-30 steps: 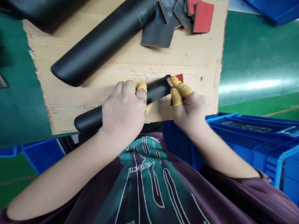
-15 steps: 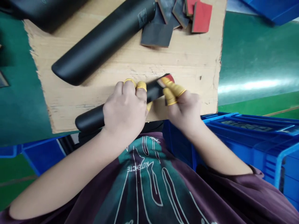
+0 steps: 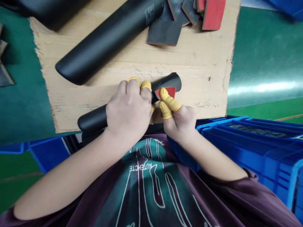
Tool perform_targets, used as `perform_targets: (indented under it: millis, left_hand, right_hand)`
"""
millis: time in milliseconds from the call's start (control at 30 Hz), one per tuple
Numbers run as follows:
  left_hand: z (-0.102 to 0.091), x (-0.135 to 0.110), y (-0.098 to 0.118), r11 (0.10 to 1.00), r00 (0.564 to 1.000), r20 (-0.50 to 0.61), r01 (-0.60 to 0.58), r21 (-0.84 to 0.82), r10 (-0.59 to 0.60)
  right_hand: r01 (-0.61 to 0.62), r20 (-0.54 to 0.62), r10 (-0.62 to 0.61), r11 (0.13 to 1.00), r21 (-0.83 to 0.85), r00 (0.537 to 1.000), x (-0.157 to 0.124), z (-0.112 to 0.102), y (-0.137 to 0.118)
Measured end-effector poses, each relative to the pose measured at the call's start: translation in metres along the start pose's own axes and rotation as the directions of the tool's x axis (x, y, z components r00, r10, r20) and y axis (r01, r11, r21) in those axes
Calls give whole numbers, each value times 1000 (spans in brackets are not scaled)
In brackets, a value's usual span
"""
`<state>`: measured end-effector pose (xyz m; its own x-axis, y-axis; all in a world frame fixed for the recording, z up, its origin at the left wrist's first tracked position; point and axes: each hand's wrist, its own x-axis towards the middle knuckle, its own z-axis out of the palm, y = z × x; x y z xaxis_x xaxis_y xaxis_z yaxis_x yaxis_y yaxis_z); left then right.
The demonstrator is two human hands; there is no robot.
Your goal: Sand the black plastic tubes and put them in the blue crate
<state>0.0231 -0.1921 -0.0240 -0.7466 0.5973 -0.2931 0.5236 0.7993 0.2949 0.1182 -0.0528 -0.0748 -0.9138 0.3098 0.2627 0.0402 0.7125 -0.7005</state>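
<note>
A slim black plastic tube (image 3: 93,118) lies slantwise near the cardboard's front edge, its wider, angled end pointing right. My left hand (image 3: 129,107) is wrapped over its middle, with yellow finger covers on some fingers. In my right hand (image 3: 178,118), also in yellow finger covers, a small red sanding pad (image 3: 170,92) is pinched. The pad lies against the tube's lower side, just right of my left hand. My right fingers hide part of it, and the tube's middle is covered by my left hand.
Behind my hands, a larger black tube (image 3: 104,44) lies across the cardboard (image 3: 201,53). Several dark pads (image 3: 165,32) and a red pad (image 3: 214,15) are piled at the back. A black object (image 3: 52,14) sits back left. Blue crates (image 3: 258,142) stand at right.
My right hand has moved the sanding pad from the tube's right end, down and left, closer to my left hand. My left hand keeps its hold. The whole view has shifted slightly.
</note>
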Motion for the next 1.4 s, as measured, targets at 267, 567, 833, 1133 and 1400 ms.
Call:
perform_targets:
  millis: [267, 567, 833, 1133, 1400]
  left_hand:
    - [7, 0, -1, 999, 995, -95, -39, 2, 39]
    - [10, 0, -4, 998, 990, -131, -64, -19, 61]
    - [13, -3, -7, 992, 974, -185, -127, 25, 129]
    - [14, -2, -8, 982, 962, -213, -150, 119, 173]
    - [13, -3, -6, 988, 968, -209, -121, 99, 140]
  right_hand:
    - [0, -45, 0, 1000, -2, 999, 11, -1, -8]
    - [-145, 1, 145, 988, -52, 989, 2, 0, -16]
    - [-120, 43, 121, 992, -26, 992, 6, -8, -10]
    - [-98, 6, 98, 995, 21, 995, 7, -5, -15]
    - [-140, -19, 142, 988, 58, 990, 6, -7, -14]
